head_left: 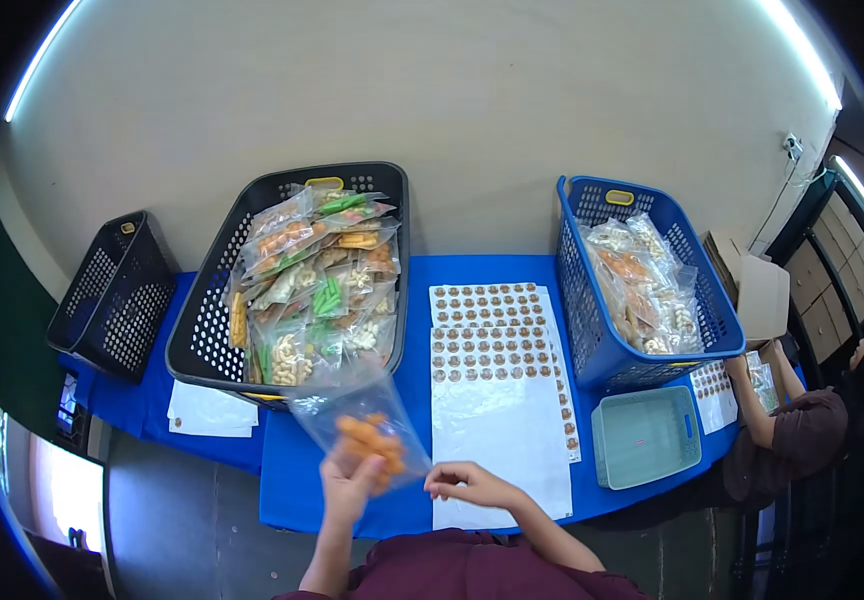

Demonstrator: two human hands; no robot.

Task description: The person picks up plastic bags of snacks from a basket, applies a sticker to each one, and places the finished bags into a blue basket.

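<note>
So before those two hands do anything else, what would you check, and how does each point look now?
1. Left hand gripping the clear bag: ok.
2. Right hand touching the bag's edge: cannot tell.
3. Bag sealed: cannot tell.
4. Round stickers within easy reach: ok, probably, just ahead.
5. Plenty of room in the black basket: not ok, it looks heaped.
6. Co-worker apart from these hands: ok.

Wearer: maroon top (pixel 452 568), fabric creased across the front, sleeves (pixel 607 586) same maroon, forearms (pixel 558 545) bare, left hand (pixel 352 482) and right hand (pixel 474 487) ungloved.
</note>
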